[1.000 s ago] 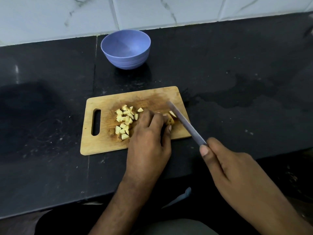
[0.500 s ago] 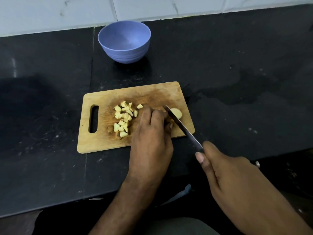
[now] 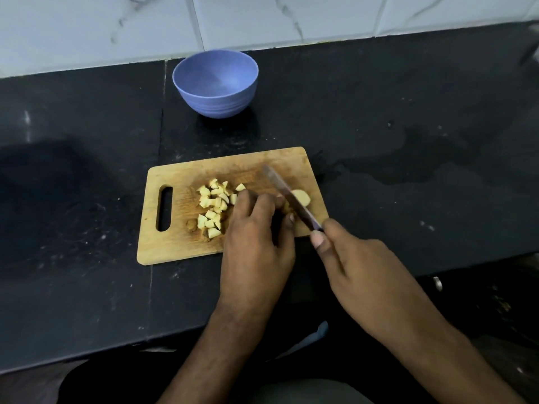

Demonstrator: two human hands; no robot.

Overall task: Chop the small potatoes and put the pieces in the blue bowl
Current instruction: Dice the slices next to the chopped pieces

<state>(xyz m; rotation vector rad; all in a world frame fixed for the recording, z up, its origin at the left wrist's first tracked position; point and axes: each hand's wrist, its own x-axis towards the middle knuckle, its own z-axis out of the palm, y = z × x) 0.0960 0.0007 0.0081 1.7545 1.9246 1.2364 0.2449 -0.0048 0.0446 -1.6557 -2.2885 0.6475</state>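
Left hand (image 3: 256, 243) fingers curled, pinning potato (image 3: 288, 209); right hand (image 3: 358, 266) grips knife (image 3: 291, 199), blade crossing potato, cut slice (image 3: 302, 197) beyond blade.

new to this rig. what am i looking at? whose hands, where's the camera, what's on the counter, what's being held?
No robot here: a person works with bare hands. The single camera is worn on the head and looks forward and down. On the black counter lies a wooden cutting board with a heap of potato pieces. Behind it stands a blue bowl, with nothing visible inside. The right hand grips a knife, its blade lying across a potato half. The left hand steadies the potato part beside the blade, fingers curled over it.
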